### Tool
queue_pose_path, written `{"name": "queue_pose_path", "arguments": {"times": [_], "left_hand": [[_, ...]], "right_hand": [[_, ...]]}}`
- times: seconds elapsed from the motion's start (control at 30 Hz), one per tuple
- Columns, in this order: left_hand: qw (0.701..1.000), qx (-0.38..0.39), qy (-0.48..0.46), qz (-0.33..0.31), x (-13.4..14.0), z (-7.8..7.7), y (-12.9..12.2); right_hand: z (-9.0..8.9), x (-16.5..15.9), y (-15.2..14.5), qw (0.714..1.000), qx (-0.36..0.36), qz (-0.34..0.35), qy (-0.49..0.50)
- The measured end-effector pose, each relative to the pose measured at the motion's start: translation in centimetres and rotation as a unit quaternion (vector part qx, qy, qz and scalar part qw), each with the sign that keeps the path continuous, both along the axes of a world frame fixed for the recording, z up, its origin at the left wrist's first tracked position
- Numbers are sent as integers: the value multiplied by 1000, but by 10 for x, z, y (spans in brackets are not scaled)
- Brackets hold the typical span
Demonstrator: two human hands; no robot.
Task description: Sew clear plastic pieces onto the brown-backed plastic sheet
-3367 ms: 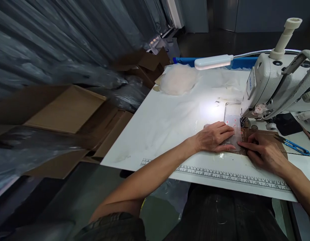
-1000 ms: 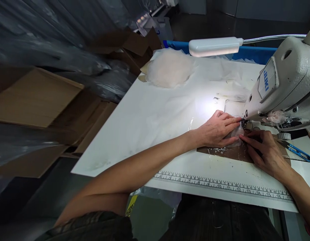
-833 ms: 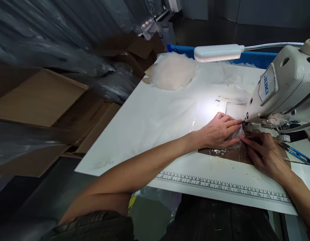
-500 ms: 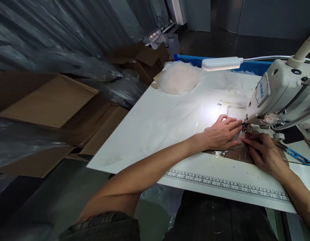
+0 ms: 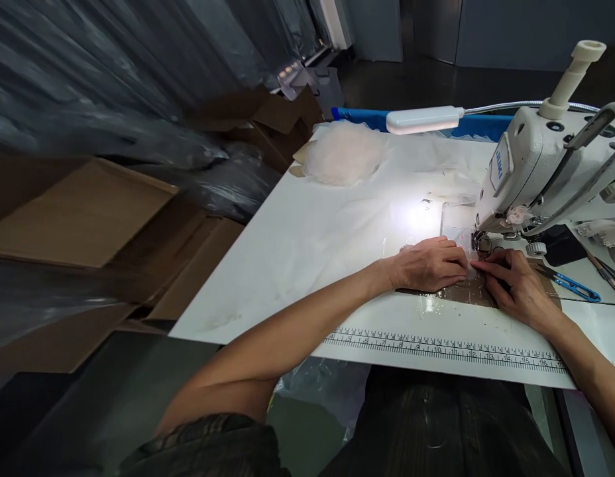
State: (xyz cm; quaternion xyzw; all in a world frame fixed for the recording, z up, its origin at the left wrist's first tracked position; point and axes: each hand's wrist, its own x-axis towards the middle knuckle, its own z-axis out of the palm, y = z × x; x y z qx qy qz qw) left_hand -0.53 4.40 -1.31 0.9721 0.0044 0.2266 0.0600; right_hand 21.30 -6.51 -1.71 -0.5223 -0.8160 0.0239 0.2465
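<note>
A small piece of thin, sheer white fabric (image 5: 473,271) lies beside the needle area of the white sewing machine (image 5: 523,165). My left hand (image 5: 431,264) rests on the table to its left, fingers curled together and closed on the fabric's left side. From the right, my right hand (image 5: 521,288) pinches the fabric's near edge, its index finger stretched toward the left fingertips. Under both hands is a brown patch (image 5: 466,293) covered with shiny clear film. The fingertips partly hide the fabric.
Blue thread snips (image 5: 570,285) lie right of my right hand, near a black pad (image 5: 563,245). A pile of pale sheer pieces (image 5: 344,152) sits at the far left of the white table (image 5: 297,265). A lamp (image 5: 424,120) hangs above. Cardboard boxes (image 5: 79,212) stand left.
My left hand's fingers, spread flat before, have drawn in and curled. My right hand stays at the fabric's edge. The whole view has shifted slightly, showing more of the machine's right side.
</note>
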Motion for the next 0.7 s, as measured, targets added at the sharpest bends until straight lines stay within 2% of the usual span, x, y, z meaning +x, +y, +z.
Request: {"name": "queue_pose_path", "arguments": {"times": [0.33, 0.7], "left_hand": [[998, 54, -36, 13, 0, -2, -1], [995, 96, 31, 23, 1, 0, -5]], "right_hand": [[-7, 1, -1, 1000, 12, -2, 17], [-6, 1, -1, 1000, 3, 3, 27]]}}
